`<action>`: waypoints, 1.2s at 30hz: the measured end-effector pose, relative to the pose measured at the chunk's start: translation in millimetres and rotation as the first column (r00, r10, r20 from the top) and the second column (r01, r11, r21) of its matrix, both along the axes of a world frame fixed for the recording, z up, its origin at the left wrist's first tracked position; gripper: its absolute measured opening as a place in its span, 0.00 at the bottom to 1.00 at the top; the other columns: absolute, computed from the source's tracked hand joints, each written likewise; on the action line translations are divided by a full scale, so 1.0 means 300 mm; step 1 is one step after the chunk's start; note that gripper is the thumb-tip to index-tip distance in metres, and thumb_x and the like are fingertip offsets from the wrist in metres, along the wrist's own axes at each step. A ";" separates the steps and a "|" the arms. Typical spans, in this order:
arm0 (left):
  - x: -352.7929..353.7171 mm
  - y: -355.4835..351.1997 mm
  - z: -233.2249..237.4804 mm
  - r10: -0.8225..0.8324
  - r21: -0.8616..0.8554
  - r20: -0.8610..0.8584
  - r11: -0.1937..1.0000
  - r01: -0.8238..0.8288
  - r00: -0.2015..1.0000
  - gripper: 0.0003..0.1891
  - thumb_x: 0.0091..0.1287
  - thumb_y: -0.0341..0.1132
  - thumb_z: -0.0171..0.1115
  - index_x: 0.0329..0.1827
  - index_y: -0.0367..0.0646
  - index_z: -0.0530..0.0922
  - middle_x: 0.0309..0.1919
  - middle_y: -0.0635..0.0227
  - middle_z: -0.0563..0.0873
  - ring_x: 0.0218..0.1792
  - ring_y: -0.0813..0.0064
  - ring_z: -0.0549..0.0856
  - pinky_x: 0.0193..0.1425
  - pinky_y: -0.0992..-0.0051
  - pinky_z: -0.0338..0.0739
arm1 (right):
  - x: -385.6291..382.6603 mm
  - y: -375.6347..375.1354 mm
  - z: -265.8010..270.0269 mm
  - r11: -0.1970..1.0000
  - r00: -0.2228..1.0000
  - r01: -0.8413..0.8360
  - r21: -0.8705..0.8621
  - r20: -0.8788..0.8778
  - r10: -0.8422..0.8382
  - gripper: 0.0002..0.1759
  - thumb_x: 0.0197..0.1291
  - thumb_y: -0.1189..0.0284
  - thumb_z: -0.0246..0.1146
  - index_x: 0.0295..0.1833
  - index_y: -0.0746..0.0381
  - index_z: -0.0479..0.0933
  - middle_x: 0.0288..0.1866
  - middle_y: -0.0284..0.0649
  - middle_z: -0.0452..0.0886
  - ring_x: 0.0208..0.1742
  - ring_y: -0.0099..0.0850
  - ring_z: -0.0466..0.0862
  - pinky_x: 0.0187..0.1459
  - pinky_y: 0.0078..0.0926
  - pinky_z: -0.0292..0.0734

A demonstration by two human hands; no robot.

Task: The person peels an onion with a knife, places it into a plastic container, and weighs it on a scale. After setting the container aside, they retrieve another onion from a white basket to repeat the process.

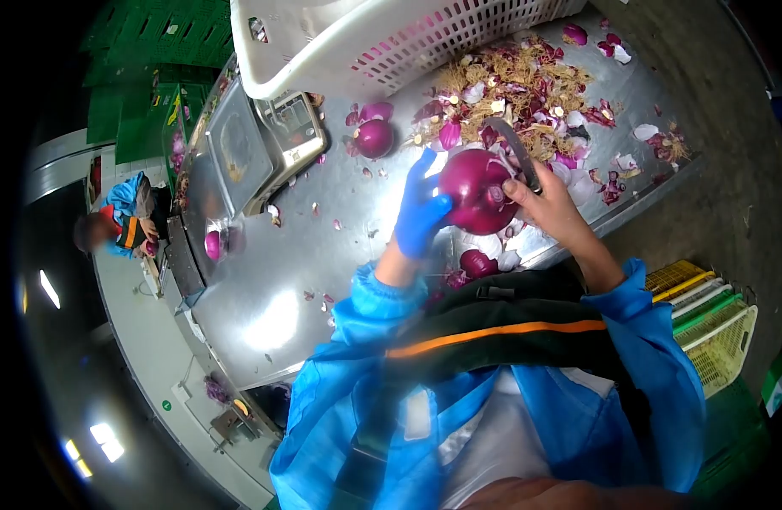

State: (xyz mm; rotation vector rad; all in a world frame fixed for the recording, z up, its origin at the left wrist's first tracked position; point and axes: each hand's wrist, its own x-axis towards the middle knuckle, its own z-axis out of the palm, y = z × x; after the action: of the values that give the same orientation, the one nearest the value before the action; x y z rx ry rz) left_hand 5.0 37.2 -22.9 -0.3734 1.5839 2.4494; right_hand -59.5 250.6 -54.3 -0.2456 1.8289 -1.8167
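Observation:
A large peeled red onion (472,191) is held above the metal table (323,246). My left hand (419,208), in a blue glove, grips it from the left side with the fingers around it. My bare right hand (548,200) is closed on a knife with a dark curved blade (514,144); the handle is hidden in the palm. Its thumb presses on the right side of the onion. Below lie a smaller red onion (477,263) and loose pale skins. Another red onion (375,138) rests farther back on the table.
A heap of skins and roots (514,85) covers the table's far right part. A white perforated crate (391,47) stands at the back, beside a weighing scale (293,132). Crates (718,340) stack at the right. Another person (136,217) works at the far left.

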 end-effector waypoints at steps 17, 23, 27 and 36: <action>-0.021 0.001 -0.018 0.089 0.016 -0.017 0.996 -0.088 0.996 0.37 0.59 0.38 0.71 0.71 0.38 0.65 0.60 0.59 0.79 0.60 0.66 0.80 0.67 0.66 0.74 | 0.029 0.082 0.036 0.807 0.803 0.239 0.540 -0.577 0.148 0.21 0.60 0.63 0.66 0.58 0.54 0.77 0.45 0.39 0.84 0.43 0.40 0.85 0.41 0.39 0.79; -0.020 -0.011 0.043 0.048 0.074 0.094 0.996 -0.055 0.994 0.35 0.60 0.40 0.70 0.69 0.34 0.68 0.57 0.61 0.81 0.59 0.68 0.80 0.67 0.68 0.73 | 0.023 0.100 0.096 0.797 0.446 0.329 0.506 -0.828 0.342 0.19 0.50 0.71 0.68 0.51 0.55 0.81 0.31 0.33 0.76 0.32 0.29 0.81 0.30 0.27 0.76; 0.002 -0.049 0.014 0.012 0.060 0.113 0.998 -0.019 0.994 0.34 0.62 0.40 0.68 0.69 0.34 0.69 0.55 0.61 0.82 0.59 0.69 0.80 0.67 0.69 0.72 | 0.016 0.099 0.070 0.795 0.365 0.378 0.475 -0.865 0.344 0.17 0.49 0.74 0.66 0.48 0.56 0.83 0.28 0.31 0.73 0.29 0.25 0.78 0.27 0.23 0.73; -0.012 -0.050 0.070 -0.153 -0.088 0.213 0.981 0.175 0.965 0.34 0.61 0.39 0.68 0.71 0.37 0.69 0.59 0.61 0.81 0.60 0.68 0.79 0.68 0.69 0.72 | 0.003 0.090 0.058 0.748 0.315 0.455 0.483 -0.873 0.372 0.18 0.52 0.73 0.67 0.51 0.57 0.83 0.27 0.31 0.71 0.29 0.26 0.76 0.27 0.24 0.72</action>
State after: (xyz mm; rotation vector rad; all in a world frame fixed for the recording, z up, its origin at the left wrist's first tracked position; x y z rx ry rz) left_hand 1.4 22.2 -1.8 -0.4754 1.5922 2.1344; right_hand -58.7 277.5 -36.9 -1.2347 3.2058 -0.7383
